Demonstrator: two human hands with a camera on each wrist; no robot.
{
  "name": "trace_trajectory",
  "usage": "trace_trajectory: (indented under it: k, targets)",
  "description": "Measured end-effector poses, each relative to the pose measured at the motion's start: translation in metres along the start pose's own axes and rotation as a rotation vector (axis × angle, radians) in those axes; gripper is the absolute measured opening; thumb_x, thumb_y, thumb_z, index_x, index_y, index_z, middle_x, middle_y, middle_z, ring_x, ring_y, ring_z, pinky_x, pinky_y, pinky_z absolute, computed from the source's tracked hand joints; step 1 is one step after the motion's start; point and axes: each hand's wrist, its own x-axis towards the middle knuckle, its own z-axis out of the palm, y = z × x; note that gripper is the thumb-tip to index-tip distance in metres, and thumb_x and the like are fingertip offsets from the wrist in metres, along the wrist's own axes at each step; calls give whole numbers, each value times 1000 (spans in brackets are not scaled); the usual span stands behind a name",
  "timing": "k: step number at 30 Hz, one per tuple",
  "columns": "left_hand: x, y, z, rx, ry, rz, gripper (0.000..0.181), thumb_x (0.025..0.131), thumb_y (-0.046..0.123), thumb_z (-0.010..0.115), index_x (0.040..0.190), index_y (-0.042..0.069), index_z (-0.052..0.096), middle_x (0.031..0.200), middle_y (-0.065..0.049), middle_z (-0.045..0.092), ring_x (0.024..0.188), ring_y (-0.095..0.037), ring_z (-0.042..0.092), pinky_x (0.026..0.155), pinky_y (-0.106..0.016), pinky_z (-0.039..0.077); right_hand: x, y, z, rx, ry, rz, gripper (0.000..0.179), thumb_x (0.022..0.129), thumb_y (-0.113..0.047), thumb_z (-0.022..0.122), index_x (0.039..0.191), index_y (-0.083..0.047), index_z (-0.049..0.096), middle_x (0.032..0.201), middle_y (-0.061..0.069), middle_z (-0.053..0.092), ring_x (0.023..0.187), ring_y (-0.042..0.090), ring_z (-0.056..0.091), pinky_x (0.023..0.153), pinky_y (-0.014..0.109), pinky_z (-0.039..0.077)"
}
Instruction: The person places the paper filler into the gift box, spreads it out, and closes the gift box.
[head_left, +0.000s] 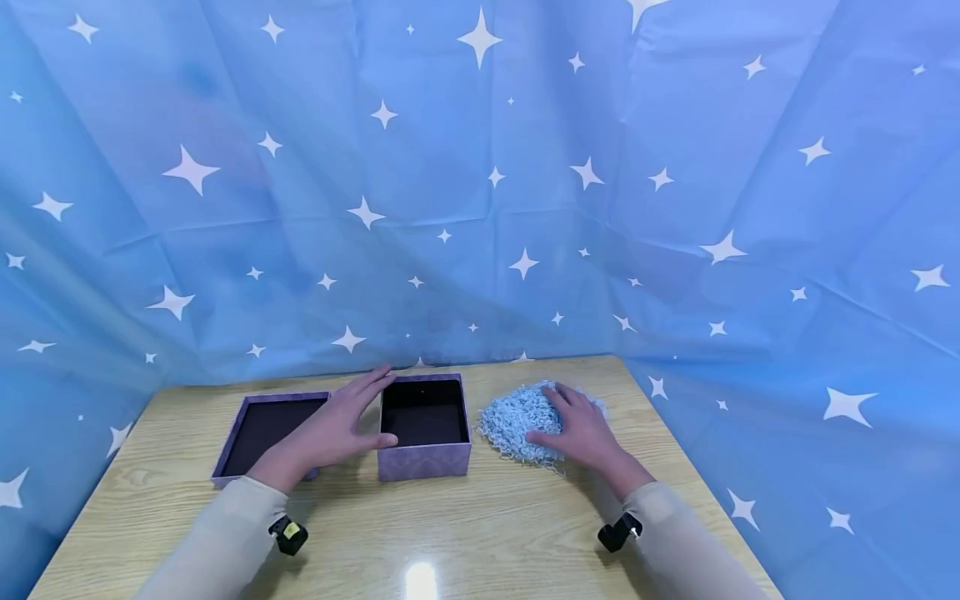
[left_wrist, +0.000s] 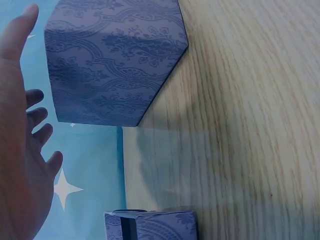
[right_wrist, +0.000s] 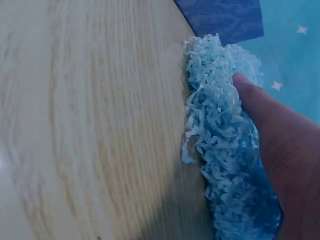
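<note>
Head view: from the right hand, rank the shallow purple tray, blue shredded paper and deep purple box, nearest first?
1. Blue shredded paper: partly under the right hand.
2. Deep purple box: left of the paper.
3. Shallow purple tray: farther left.

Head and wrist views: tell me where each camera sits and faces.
Head: on the head, facing forward and down at the purple box, shallow purple lid and blue shredded paper; left hand, right hand and sleeved forearms show.
Left wrist: on that wrist, facing the box's patterned outside; left hand shows.
Right wrist: on that wrist, facing the shredded paper; part of right hand shows.
Shared by head and right wrist: box and shredded paper.
</note>
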Motion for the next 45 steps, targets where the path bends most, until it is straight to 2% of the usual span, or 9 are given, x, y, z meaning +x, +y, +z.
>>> trace_trajectory:
  k: [7,12,18,26,33,39,45]
  targets:
    - [-2,-3,5,-40,-23,-28,104,97,57,82,177,14,31,184,-6,20,164,-46,26,117,-89,20,-1,3,6,1,-43,17,104,92,-69,81,172,-15,42,173,27,37,157,57,34,116,84,30]
    - [-4,-4,5,-93,-36,-59,108,97,57,83,179,20,23,184,-2,18,166,-43,24,122,-82,22,-1,5,9,-8,-51,15,98,94,-61,83,172,-16,43,169,28,42,155,56,38,115,83,33]
    - [-5,-4,6,-128,-49,-57,110,97,51,85,180,22,19,185,-1,14,167,-43,20,124,-78,23,-1,6,11,-13,-37,9,93,96,-53,83,171,-15,44,166,26,47,153,53,42,114,82,35]
    - [-6,-8,4,-150,-92,-57,119,93,63,84,180,22,14,186,0,7,168,-44,15,124,-78,23,-1,5,10,4,9,-10,82,98,-39,85,167,-11,50,160,24,54,147,52,47,111,83,37]
    - [-6,-10,9,-162,-72,-55,120,92,62,86,180,20,16,186,0,8,168,-44,15,124,-79,23,5,8,14,29,19,-33,80,96,-31,86,165,-9,53,154,21,58,138,46,54,106,75,46]
    - [-6,-10,11,-180,-71,-71,121,91,63,85,180,22,14,186,4,5,168,-41,13,125,-75,26,10,8,14,100,42,-63,75,92,-17,87,159,-1,57,141,21,64,125,42,58,98,63,54]
    - [-5,-11,12,-192,-76,-78,121,92,64,85,180,23,12,186,5,3,169,-41,12,125,-74,27,12,9,10,218,37,-40,71,92,-3,86,156,4,58,139,24,65,131,46,59,109,62,52]
